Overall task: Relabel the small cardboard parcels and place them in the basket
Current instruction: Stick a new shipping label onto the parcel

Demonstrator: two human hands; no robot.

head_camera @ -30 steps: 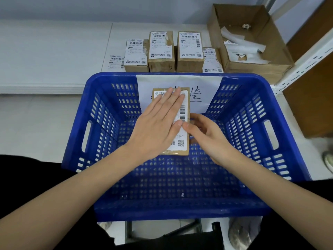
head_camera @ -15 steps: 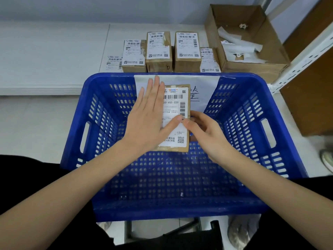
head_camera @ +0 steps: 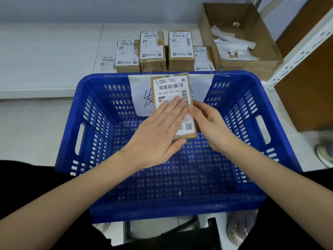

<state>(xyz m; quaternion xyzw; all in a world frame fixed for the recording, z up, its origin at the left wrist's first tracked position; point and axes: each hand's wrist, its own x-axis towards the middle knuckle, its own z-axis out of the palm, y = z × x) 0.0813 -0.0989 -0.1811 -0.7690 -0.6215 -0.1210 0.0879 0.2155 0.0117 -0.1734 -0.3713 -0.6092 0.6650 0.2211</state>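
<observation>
A small cardboard parcel [head_camera: 171, 87] with a white barcode label on top hovers over the blue plastic basket [head_camera: 100, 82]. My right hand [head_camera: 212, 127] grips the parcel from its right edge, fingers curled beneath. Flat across the label's lower half lies my left hand [head_camera: 158, 134], its fingers straight and pressing down. The basket holds nothing; a white handwritten sheet [head_camera: 140, 94] is taped to its far wall.
Several labelled parcels [head_camera: 153, 49] stand on the white table [head_camera: 45, 56] behind the basket, beside a loose label sheet [head_camera: 107, 62]. An open cardboard box [head_camera: 239, 64] with peeled label backings is at the back right. A white metal rack post [head_camera: 299, 49] rises at right.
My left hand has slid down the label toward me, uncovering the upper barcode part. The parcel has stayed in my right hand.
</observation>
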